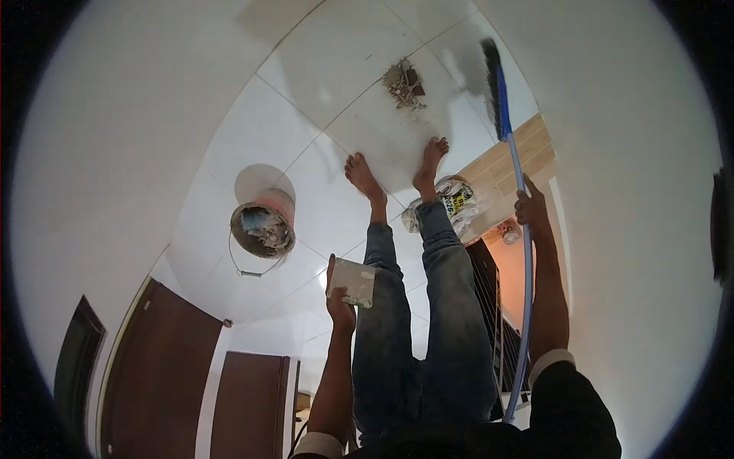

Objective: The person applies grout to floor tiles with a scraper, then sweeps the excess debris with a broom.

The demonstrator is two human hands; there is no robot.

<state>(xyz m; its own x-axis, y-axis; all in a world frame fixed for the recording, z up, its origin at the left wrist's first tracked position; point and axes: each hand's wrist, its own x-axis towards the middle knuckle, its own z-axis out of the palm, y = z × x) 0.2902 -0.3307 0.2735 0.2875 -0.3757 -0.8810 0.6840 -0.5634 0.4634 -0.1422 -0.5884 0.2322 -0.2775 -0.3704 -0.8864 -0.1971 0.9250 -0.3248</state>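
My left hand point(334, 298) is closed on the edge of a flat, square, pale plate point(354, 281), with greenish marks along its lower edge; I cannot make out its exact kind. It is held in front of my left leg. My right hand point(532, 205) is wrapped round the pale blue handle of a broom point(518, 161). The blue broom head with dark bristles points up and away, near the right wall. Beyond my bare feet, a small heap of rubble point(405, 84) lies on the tiles, apart from the broom.
A dirty bucket point(264, 228) with a wire handle stands on the left, with material inside. A crumpled printed sack point(459, 200) lies beside my right foot. Wood-look flooring point(508, 157) and a dark railing point(489, 287) are on the right. Brown doors point(164, 348) stand lower left.
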